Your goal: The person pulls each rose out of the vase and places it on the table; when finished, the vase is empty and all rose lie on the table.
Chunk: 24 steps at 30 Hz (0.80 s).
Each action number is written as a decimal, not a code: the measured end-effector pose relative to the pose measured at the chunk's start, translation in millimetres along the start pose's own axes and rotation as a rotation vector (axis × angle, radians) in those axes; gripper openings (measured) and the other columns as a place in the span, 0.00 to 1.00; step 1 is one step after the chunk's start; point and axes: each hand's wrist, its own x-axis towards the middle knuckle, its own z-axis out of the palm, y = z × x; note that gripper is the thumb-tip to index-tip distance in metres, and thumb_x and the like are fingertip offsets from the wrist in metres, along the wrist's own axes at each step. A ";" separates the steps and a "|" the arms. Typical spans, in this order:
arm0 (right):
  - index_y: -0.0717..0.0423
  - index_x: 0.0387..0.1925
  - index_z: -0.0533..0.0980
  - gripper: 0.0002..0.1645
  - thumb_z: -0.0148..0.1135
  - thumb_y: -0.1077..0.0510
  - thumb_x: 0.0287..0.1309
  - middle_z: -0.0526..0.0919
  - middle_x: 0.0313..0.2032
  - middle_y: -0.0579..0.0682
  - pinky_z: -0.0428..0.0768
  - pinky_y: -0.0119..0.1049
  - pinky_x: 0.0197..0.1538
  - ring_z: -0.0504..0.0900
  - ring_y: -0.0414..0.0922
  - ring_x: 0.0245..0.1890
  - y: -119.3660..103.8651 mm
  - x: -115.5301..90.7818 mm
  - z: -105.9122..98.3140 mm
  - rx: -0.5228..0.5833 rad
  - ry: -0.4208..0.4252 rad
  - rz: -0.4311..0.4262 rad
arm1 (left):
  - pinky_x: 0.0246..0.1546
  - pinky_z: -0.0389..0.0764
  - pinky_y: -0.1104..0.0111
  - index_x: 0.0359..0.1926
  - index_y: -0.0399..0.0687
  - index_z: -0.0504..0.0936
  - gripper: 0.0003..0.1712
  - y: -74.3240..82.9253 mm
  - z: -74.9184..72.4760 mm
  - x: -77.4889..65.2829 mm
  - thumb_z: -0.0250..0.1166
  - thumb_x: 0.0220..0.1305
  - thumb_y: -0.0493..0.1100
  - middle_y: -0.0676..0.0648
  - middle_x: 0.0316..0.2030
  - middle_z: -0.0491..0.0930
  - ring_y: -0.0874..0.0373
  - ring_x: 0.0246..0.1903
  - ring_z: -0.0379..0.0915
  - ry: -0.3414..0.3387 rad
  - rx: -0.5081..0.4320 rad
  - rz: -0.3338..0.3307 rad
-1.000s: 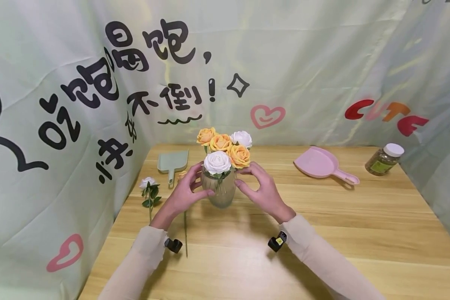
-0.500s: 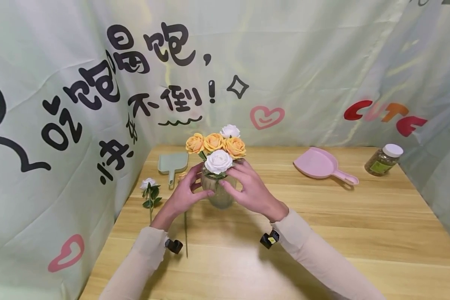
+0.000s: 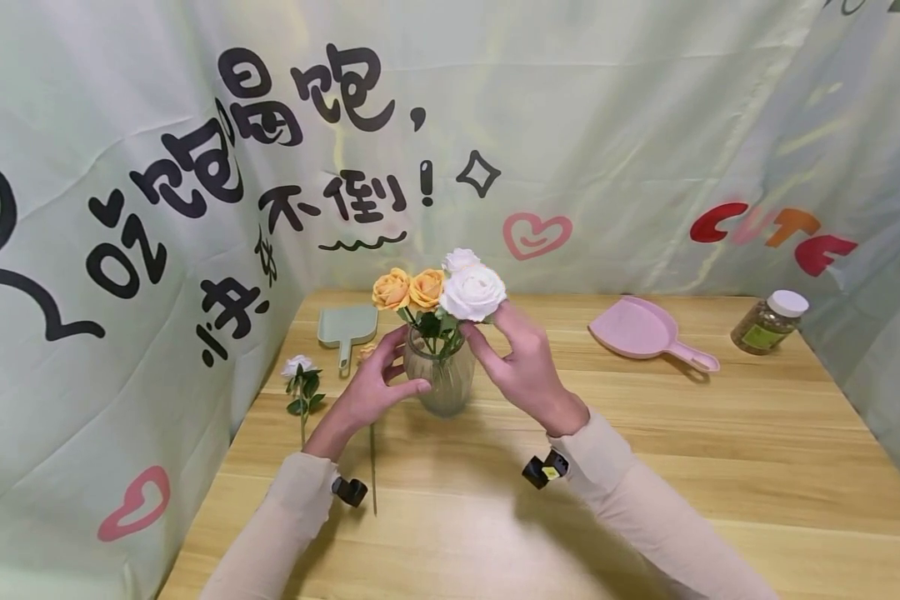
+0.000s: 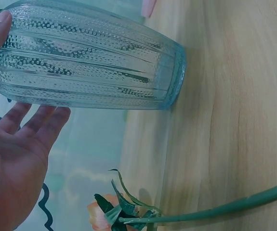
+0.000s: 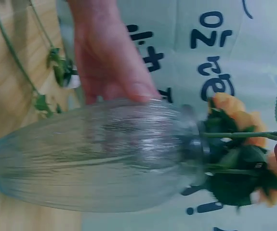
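Observation:
A clear ribbed glass vase [image 3: 444,382] stands on the table holding artificial roses. My left hand [image 3: 369,387] grips its left side near the top, thumb in front and fingers behind. In the left wrist view, that hand's fingers lie along the glass. My right hand [image 3: 528,358] pinches a large white rose [image 3: 474,293] just under its bloom, above the vase's right rim. Its green stem [image 5: 244,135] runs down into the vase mouth in the right wrist view. Orange roses [image 3: 392,289] lean left in the vase, and another white rose [image 3: 461,259] is behind the held one.
A white rose [image 3: 297,365] and an orange rose [image 4: 99,214] lie on the table at left. Farther back are a grey-green dustpan [image 3: 347,323], a pink dustpan [image 3: 632,327] and a white-lidded jar [image 3: 769,323]. Printed cloth surrounds the table's back and left.
My right hand has moved from the vase's right side to the front white rose and raised it up and right. The orange roses have shifted left. My left hand stays on the vase.

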 end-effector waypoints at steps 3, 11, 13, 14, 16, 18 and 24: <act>0.73 0.53 0.81 0.19 0.69 0.79 0.61 0.88 0.51 0.68 0.90 0.35 0.60 0.90 0.56 0.50 -3.9 11.7 -8.4 0.062 0.041 0.014 | 0.79 0.70 0.40 0.86 0.49 0.57 0.55 0.2 -0.2 -0.6 0.78 0.66 0.35 0.38 0.80 0.65 0.36 0.78 0.65 -0.002 0.003 0.000; 0.76 0.57 0.75 0.19 0.63 0.78 0.67 0.86 0.58 0.61 0.92 0.35 0.54 0.88 0.39 0.51 -3.9 47.3 -42.5 0.304 0.227 0.161 | 0.80 0.69 0.41 0.86 0.47 0.57 0.55 -1.6 -0.1 -0.2 0.78 0.66 0.36 0.37 0.80 0.65 0.36 0.79 0.63 0.002 0.002 -0.015; 0.72 0.56 0.78 0.17 0.63 0.77 0.67 0.87 0.57 0.55 0.92 0.34 0.52 0.89 0.41 0.47 -0.5 55.9 -55.7 0.384 0.356 0.214 | 0.80 0.69 0.41 0.85 0.48 0.57 0.55 -2.7 -0.3 0.0 0.78 0.66 0.36 0.38 0.80 0.65 0.36 0.79 0.63 0.001 0.004 -0.009; 0.70 0.55 0.79 0.17 0.64 0.77 0.67 0.88 0.57 0.54 0.92 0.35 0.51 0.89 0.43 0.45 1.8 59.4 -62.4 0.429 0.414 0.230 | 0.80 0.69 0.41 0.85 0.48 0.58 0.54 -2.8 -0.4 0.0 0.78 0.66 0.36 0.38 0.80 0.66 0.36 0.79 0.63 0.000 0.005 -0.006; 0.65 0.55 0.81 0.17 0.65 0.76 0.67 0.87 0.56 0.56 0.92 0.36 0.50 0.89 0.46 0.43 6.1 65.3 -75.3 0.514 0.519 0.251 | 0.80 0.69 0.41 0.85 0.49 0.58 0.54 -3.1 -0.6 -0.4 0.78 0.66 0.36 0.38 0.80 0.66 0.36 0.79 0.63 0.002 0.010 -0.001; 0.64 0.54 0.81 0.17 0.66 0.75 0.66 0.87 0.55 0.60 0.92 0.37 0.48 0.88 0.48 0.40 10.3 69.1 -86.8 0.572 0.596 0.255 | 0.80 0.69 0.40 0.85 0.49 0.59 0.54 -3.0 -0.8 -1.0 0.78 0.66 0.35 0.38 0.79 0.66 0.36 0.79 0.63 0.004 0.013 0.002; 0.63 0.56 0.81 0.18 0.65 0.75 0.68 0.87 0.57 0.59 0.92 0.35 0.47 0.88 0.46 0.41 26.5 48.1 -110.3 0.563 0.503 0.365 | 0.80 0.69 0.41 0.86 0.48 0.58 0.55 -3.0 -0.6 -0.4 0.78 0.65 0.35 0.37 0.80 0.66 0.36 0.79 0.63 0.005 0.017 -0.004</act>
